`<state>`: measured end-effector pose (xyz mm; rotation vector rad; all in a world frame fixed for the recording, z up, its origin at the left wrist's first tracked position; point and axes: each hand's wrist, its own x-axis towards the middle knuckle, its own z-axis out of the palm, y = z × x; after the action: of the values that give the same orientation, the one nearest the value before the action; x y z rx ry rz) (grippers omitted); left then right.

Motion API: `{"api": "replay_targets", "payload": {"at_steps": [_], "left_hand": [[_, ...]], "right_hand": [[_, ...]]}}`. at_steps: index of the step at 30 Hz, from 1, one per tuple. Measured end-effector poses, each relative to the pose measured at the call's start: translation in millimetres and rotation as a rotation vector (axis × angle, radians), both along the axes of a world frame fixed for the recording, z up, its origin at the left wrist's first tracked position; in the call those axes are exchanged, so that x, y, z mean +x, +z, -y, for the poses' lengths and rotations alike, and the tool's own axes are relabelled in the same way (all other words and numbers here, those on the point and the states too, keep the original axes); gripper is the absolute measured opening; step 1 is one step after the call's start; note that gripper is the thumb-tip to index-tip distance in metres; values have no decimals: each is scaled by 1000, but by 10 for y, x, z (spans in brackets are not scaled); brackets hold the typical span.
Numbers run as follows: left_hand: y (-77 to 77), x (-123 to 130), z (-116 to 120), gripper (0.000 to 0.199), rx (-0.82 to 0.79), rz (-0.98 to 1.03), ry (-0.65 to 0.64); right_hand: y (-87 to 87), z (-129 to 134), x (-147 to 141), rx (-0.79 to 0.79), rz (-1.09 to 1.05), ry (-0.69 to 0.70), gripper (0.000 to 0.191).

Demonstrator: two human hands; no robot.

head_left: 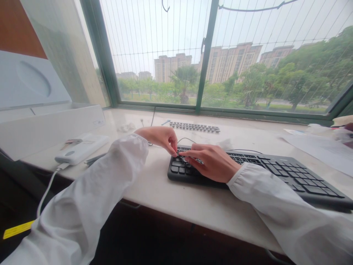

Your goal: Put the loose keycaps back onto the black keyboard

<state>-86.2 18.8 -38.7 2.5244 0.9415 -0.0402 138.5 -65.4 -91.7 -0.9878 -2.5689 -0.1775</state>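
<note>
A black keyboard lies along the front of the white sill. Some of its upper keys look stripped of their caps, with bare sockets showing. My left hand is bent down over the keyboard's upper left corner, its fingers closed in a pinch; what they hold, if anything, is too small to see. Across the left keys reaches my right hand, its index finger stretched out and its thumb apart below, both tips close to my left fingertips. Beyond the keyboard, loose keycaps are laid out in rows.
A white power bank with a plugged-in cable lies at the left, beside a white open box. Papers and plastic wrapping are at the right. Behind the sill stands a green-framed window.
</note>
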Motion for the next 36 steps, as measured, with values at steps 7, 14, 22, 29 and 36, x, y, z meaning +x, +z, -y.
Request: {"api": "replay_targets", "payload": {"at_steps": [7, 14, 22, 29, 36], "left_hand": [[2, -1, 3, 30, -7, 5, -13], [-6, -10, -18, 30, -14, -6, -23], [-39, -15, -47, 33, -25, -6, -37], [-39, -7, -53, 36, -101, -10, -22], [-134, 5, -99, 42, -205, 89, 93]], "right_hand": [[2, 9, -1, -22, -10, 16, 33], [9, 8, -8, -44, -4, 3, 33], [15, 18, -12, -85, -5, 11, 33], [1, 3, -9, -77, 3, 12, 33], [-25, -12, -4, -48, 8, 3, 34]]}}
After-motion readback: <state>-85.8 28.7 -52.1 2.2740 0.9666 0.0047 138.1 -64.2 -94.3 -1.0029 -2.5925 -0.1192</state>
